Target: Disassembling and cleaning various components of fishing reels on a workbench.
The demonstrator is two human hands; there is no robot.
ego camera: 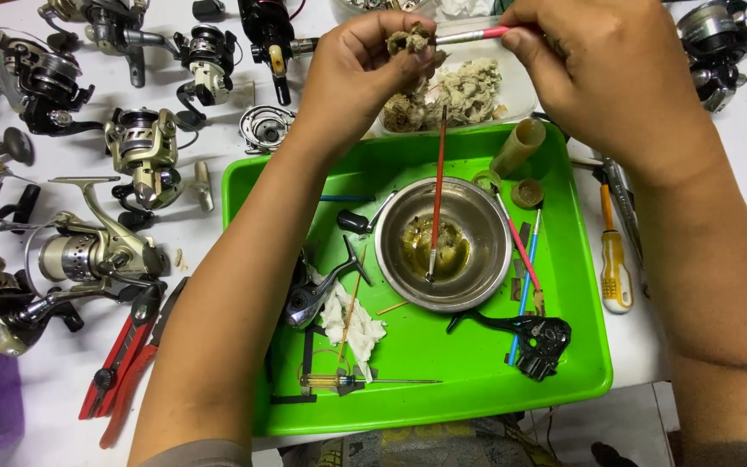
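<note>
While the left hand point(372, 65) pinches a small, grimy wad point(411, 40) between thumb and fingertips above the far edge of the green tray point(581, 346), the right hand point(603, 73) grips a thin red-handled brush point(469, 35), its tip meeting the wad. That wad looks light, soft and greasy, probably a cloth or fibre clump around a small part, though what sits inside is too hidden to tell. It would likely squash and slip, so a fingertip pinch around its middle seems the sound hold. Just behind it a clear container point(512, 99) holds more of the pale, crumpled wadding. Below, in the tray, a steel bowl point(486, 259) holds yellowish liquid, with a second red brush point(437, 195) leaning in it. Around the bowl lie a black reel body point(533, 333), white tissue point(352, 324), a small screwdriver point(347, 380) and a tan tube point(519, 145). Left of the tray, several fishing reels point(136, 156) crowd the white table point(218, 195), with red pliers point(123, 359) near its front.
</note>
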